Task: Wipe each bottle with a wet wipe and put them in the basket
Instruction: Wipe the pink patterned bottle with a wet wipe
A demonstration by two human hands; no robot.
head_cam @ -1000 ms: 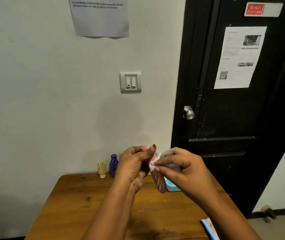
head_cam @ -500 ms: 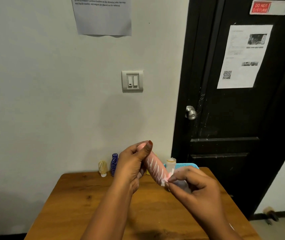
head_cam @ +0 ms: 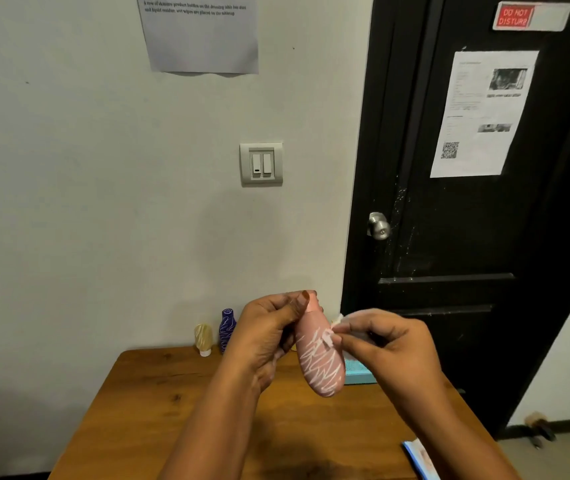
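As the right hand [head_cam: 390, 344], pinching the wet wipe [head_cam: 337, 322], has returned from base to upper body, the left hand [head_cam: 266, 334] grips the pink bottle [head_cam: 321, 362]: wiping continues.

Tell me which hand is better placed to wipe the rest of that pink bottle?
Probably the right hand: it pinches the wipe against the bottle, while the left hand grips the bottle near its top.

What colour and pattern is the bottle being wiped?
Pink bottle with white zigzag scribbles; head view.
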